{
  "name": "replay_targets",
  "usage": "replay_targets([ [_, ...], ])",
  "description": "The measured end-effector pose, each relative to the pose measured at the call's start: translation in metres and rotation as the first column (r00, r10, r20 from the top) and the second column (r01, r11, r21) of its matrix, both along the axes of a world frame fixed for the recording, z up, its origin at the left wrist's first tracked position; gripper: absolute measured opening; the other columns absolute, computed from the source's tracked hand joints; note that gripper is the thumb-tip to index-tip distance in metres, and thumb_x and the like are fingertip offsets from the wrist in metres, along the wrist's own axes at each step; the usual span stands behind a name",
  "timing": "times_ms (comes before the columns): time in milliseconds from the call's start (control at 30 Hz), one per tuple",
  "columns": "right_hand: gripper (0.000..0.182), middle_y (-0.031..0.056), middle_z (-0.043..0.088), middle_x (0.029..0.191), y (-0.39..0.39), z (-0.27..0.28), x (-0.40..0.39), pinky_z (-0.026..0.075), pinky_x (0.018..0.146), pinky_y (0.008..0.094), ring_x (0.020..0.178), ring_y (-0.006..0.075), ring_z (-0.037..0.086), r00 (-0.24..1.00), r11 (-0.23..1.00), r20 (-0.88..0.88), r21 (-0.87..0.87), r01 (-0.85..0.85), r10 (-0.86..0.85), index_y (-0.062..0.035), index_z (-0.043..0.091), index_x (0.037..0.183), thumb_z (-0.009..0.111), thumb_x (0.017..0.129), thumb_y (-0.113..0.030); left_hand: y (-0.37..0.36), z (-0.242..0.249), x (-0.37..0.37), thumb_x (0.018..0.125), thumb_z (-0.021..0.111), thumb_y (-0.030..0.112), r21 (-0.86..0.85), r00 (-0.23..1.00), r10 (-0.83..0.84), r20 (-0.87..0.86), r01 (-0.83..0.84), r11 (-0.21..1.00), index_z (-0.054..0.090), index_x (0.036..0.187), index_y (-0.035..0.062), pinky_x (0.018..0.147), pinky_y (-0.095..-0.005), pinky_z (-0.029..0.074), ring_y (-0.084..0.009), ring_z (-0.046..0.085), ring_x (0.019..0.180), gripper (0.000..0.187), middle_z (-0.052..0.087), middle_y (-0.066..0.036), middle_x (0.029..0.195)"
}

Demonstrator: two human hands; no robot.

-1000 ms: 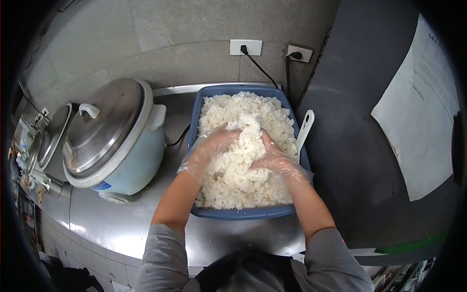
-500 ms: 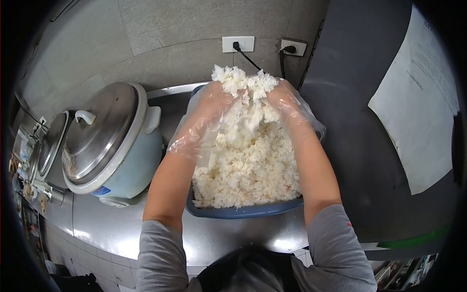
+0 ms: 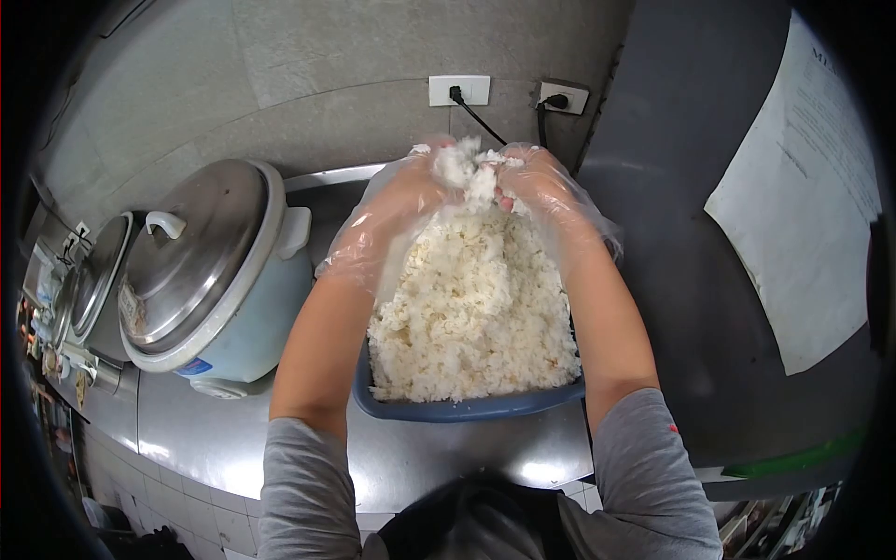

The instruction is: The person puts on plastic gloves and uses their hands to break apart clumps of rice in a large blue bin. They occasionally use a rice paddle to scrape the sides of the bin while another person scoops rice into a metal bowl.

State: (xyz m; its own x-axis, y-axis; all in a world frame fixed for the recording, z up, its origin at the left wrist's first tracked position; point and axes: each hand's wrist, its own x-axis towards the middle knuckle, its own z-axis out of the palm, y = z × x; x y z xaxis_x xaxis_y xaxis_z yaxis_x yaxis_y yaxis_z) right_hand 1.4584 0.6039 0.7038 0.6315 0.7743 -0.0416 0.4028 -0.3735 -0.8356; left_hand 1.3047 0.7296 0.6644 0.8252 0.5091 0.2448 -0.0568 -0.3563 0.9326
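Cooked white rice [image 3: 476,317] fills a blue rectangular tub [image 3: 467,409] in the middle of the head view. Over the tub's far part are my left hand [image 3: 425,182] and my right hand [image 3: 537,182], both in loose clear plastic gloves. A small clump of rice is held between them, with the fingers curled around it. Grains stick to the gloves. The fingertips are partly hidden by the rice and plastic.
The tub stands on a steel counter [image 3: 224,425]. At the left is a large light-blue rice cooker [image 3: 252,303] with a metal lid, with another cooker beyond it. Wall sockets [image 3: 459,91] hold black plugs. A paper sheet [image 3: 803,205] lies on the dark surface at right.
The rice between my hands has shrunk to a smaller clump, and more rice is heaped in the tub below. My hands have come slightly closer together.
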Motion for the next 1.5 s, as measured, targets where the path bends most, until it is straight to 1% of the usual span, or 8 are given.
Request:
replay_targets([
  [167,0.070,0.0266,0.051,0.130,-0.004,-0.001,-0.029,0.036,0.104,0.0400,0.126,0.0334,0.047,0.990,0.974,-0.096,0.211,-0.080,0.102,-0.0005,0.054,0.127,0.057,0.084,-0.056,0.004,-0.001,0.000,0.082,0.068,0.035,0.307,0.913,0.367,-0.175,-0.304,0.902,0.058,0.119,0.0033,0.088,-0.0360,0.046,-0.0311,0.063,0.099,0.050,0.066,-0.020,0.101],
  [300,0.094,0.0244,0.031,0.147,0.032,-0.052,-0.013,0.027,0.109,0.0513,0.137,0.0440,0.024,0.819,0.907,0.455,-0.383,-0.174,0.349,-0.0079,0.031,0.145,0.052,0.079,-0.070,-0.019,0.021,-0.010,0.081,0.073,0.033,0.421,0.810,0.538,-0.232,-0.415,0.806,0.066,0.113,0.0033,0.080,-0.0338,0.048,-0.0216,0.064,0.087,0.044,0.069,-0.015,0.094],
  [500,0.085,0.0128,0.013,0.156,0.001,-0.124,-0.074,0.014,0.115,0.0511,0.144,0.0340,0.006,0.450,0.773,0.629,-0.520,-0.363,0.634,-0.0243,0.043,0.141,0.052,0.074,-0.076,0.035,-0.059,0.001,0.073,0.075,0.051,0.047,0.962,0.211,-0.171,-0.206,0.977,0.068,0.110,0.0041,0.081,-0.0318,0.047,-0.0232,0.065,0.089,0.060,0.068,-0.018,0.096],
  [700,0.073,0.0147,0.026,0.152,-0.083,-0.072,-0.062,0.023,0.114,0.0425,0.134,0.0336,0.036,0.303,0.433,0.315,-0.551,-0.713,0.899,-0.0249,0.055,0.131,0.081,0.064,-0.035,-0.030,-0.033,-0.054,0.055,0.085,0.052,0.459,0.695,0.218,-0.685,0.180,0.870,0.050,0.135,0.0282,0.103,-0.0366,0.038,-0.0326,0.048,0.125,0.090,0.053,-0.019,0.132],
  [833,0.058,0.0103,0.045,0.138,-0.084,-0.106,-0.004,0.039,0.103,0.0375,0.125,0.0259,0.046,0.557,0.580,0.245,-0.583,-0.569,0.794,-0.0203,0.064,0.115,0.083,0.060,-0.018,-0.085,-0.042,-0.097,0.061,0.080,0.049,0.555,0.637,0.159,-0.755,0.489,0.673,0.045,0.137,0.0300,0.106,-0.0379,0.037,-0.0306,0.041,0.131,0.086,0.047,-0.014,0.139],
  [933,0.057,0.0107,0.060,0.120,-0.076,-0.102,0.008,0.046,0.092,0.0367,0.113,0.0193,0.056,0.764,0.801,0.301,-0.412,-0.435,0.570,-0.0147,0.063,0.115,0.084,0.063,-0.022,-0.084,-0.072,-0.112,0.070,0.077,0.040,0.351,0.795,-0.176,-0.580,0.439,0.827,0.053,0.129,0.0229,0.102,-0.0387,0.039,-0.0295,0.044,0.128,0.067,0.052,-0.017,0.132],
  [1067,0.078,0.0218,0.064,0.105,-0.081,-0.055,-0.034,0.049,0.086,0.0378,0.100,0.0211,0.063,0.989,0.964,0.000,-0.220,-0.148,0.151,-0.0003,0.051,0.129,0.084,0.067,-0.034,-0.112,-0.062,-0.108,0.077,0.073,0.029,0.106,0.856,-0.053,-0.514,0.125,0.986,0.058,0.121,0.0135,0.092,-0.0356,0.043,-0.0243,0.055,0.111,0.049,0.061,-0.017,0.114],
  [1500,0.055,0.0190,0.057,0.124,-0.091,-0.069,-0.040,0.043,0.096,0.0377,0.114,0.0291,0.055,0.947,0.983,0.265,-0.024,-0.180,0.180,-0.0036,0.057,0.124,0.070,0.082,-0.037,-0.112,-0.027,-0.065,0.070,0.078,0.048,0.248,0.889,0.371,-0.267,-0.309,0.918,0.047,0.127,-0.0099,0.093,-0.0370,0.045,-0.0352,0.060,0.107,0.087,0.061,-0.031,0.108],
])
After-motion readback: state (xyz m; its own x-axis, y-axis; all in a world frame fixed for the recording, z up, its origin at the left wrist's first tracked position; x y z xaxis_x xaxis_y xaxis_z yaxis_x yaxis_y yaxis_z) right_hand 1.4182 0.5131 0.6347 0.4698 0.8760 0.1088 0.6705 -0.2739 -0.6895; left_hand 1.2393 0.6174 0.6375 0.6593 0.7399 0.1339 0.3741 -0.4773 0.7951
